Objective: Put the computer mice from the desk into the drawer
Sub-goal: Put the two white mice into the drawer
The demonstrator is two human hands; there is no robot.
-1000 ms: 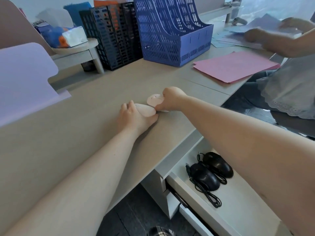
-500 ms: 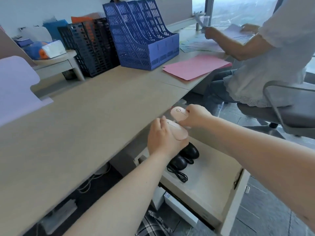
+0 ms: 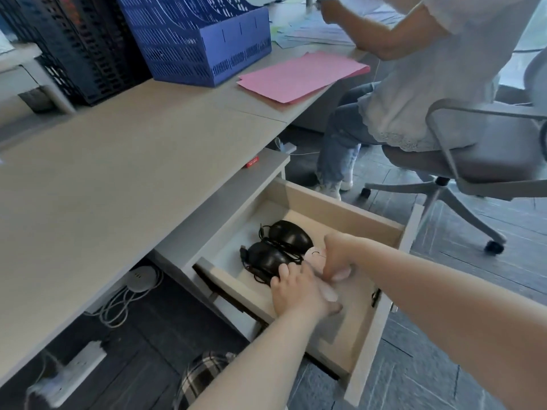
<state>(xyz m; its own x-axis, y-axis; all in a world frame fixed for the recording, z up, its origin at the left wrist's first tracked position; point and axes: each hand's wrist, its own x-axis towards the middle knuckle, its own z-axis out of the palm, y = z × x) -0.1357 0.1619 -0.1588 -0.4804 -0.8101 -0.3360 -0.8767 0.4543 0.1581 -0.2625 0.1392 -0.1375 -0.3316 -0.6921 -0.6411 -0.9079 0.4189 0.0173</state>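
Both hands, on the pale wood-grain bench (image 3: pixel 124 184) a second ago, have carried two pale pink computer mice down off it into the open light-wood drawer (image 3: pixel 340 217). The right hand (image 3: pixel 337 255) now grips one pink mouse (image 3: pixel 314 255) just beside the two black corded mice (image 3: pixel 275 247); the left hand (image 3: pixel 299 294) holds the other (image 3: pixel 328 292) beneath the right fingers (image 3: pixel 340 272).

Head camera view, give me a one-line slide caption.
Both hands, left hand and right hand, lower pink mice into the open drawer beside two black mice.
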